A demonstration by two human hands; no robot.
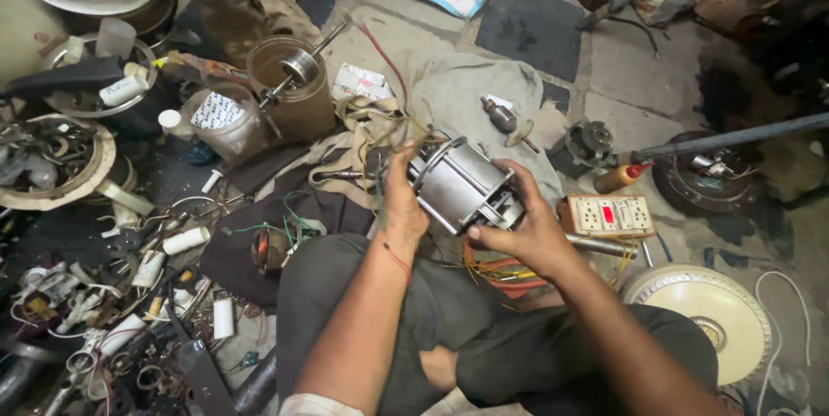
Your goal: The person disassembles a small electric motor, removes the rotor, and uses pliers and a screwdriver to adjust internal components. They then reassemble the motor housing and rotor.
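Gripping a grey motor (pixel 462 184) in both hands (pixel 471 213).

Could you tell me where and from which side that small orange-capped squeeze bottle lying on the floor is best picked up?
Probably by the middle of its body, from above. The squeeze bottle lies on its side between the socket board and a dark pipe, nozzle pointing right. The round body is the widest graspable part; the tapered cap would likely slip. Fingers should close across its width.
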